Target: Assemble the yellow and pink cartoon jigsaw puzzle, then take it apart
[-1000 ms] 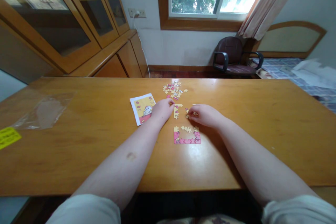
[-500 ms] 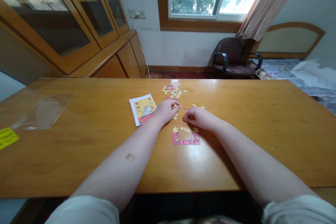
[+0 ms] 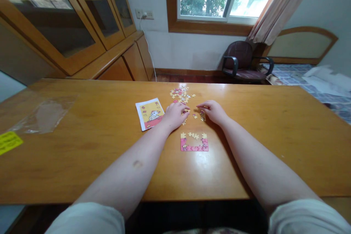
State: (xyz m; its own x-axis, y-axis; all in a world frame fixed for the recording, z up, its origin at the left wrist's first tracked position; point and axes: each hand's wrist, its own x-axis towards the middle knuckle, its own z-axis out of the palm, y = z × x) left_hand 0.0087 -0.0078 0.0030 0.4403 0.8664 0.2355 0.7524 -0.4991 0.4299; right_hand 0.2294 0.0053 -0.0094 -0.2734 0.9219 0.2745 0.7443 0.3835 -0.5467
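My left hand (image 3: 176, 115) is closed at the right edge of the picture card, its fingertips pinching a yellow jigsaw piece (image 3: 187, 110). Across a small gap, my right hand (image 3: 214, 111) has its thumb and fingertips together at another small yellow piece, mostly hidden by the fingers. Between the hands lies a loose piece (image 3: 194, 116), with a patterned piece (image 3: 202, 115) under my right hand. Nearer me is a partly joined jigsaw (image 3: 195, 148), with a pink bottom row, short sides and a few yellow pieces in its open middle.
Beyond my hands is a pile of loose jigsaw pieces (image 3: 181, 94). The picture card (image 3: 149, 114) lies left of them. A clear plastic bag (image 3: 46, 117) and a yellow label (image 3: 10, 142) rest on the left of the wooden table (image 3: 274, 135).
My right hand has moved away from me, from just above the joined jigsaw to beside the far pieces. A piece now shows where it was. My left hand has barely shifted.
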